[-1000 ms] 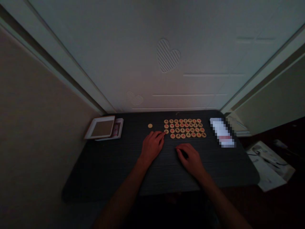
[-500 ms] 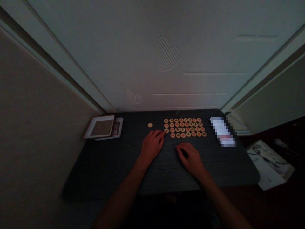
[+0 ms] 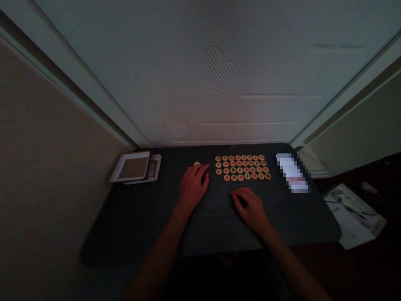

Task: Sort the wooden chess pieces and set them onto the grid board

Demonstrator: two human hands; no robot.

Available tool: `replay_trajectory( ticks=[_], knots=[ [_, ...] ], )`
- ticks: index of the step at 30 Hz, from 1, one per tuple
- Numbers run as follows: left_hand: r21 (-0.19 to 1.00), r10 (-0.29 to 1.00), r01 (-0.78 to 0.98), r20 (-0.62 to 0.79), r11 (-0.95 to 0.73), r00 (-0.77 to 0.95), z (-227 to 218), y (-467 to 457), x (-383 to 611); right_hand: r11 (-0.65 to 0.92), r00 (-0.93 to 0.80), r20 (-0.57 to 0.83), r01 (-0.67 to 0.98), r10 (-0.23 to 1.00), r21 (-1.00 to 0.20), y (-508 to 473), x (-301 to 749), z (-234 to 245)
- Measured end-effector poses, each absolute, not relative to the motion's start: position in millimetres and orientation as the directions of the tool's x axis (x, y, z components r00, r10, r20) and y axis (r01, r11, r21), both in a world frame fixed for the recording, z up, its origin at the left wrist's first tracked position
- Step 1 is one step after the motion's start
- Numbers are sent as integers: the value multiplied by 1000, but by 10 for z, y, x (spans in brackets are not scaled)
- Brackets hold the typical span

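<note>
A plain round piece (image 3: 196,163) lies on the desk (image 3: 147,221), partly hidden by the left hand (image 3: 193,186), which is unclasped, thumb apart from fingers (whether it touches the piece, I cannot tell). Rightward sit four rows of marked discs (image 3: 239,170). Nearer, the right hand (image 3: 249,205) curls loosely, its grip unclear.

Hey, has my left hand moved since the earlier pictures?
Yes: the left hand has shifted left, away from the rows of round pieces, toward the lone round piece.
</note>
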State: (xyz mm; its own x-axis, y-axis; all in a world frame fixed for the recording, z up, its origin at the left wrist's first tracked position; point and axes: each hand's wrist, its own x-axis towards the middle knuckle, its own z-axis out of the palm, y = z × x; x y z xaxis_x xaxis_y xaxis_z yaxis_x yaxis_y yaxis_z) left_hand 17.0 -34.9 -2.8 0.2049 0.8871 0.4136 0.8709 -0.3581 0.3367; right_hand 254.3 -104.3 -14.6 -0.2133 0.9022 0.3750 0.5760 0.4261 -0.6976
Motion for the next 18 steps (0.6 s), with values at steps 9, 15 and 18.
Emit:
replay_trajectory(
  ticks=[9,15,18],
  knots=[
    [307,906,896,374,-322,198,-84,-272,8,438,-218,386,564,897,-700,-1038,2543,-161],
    [368,882,816,338,-445,328,20,-348,83,429,-214,378,569,901,-701,-1048,2542,-152],
    [426,870,763,323,-486,373,30,-398,97,429,-220,373,570,901,-700,-1042,2544,-159]
  ],
)
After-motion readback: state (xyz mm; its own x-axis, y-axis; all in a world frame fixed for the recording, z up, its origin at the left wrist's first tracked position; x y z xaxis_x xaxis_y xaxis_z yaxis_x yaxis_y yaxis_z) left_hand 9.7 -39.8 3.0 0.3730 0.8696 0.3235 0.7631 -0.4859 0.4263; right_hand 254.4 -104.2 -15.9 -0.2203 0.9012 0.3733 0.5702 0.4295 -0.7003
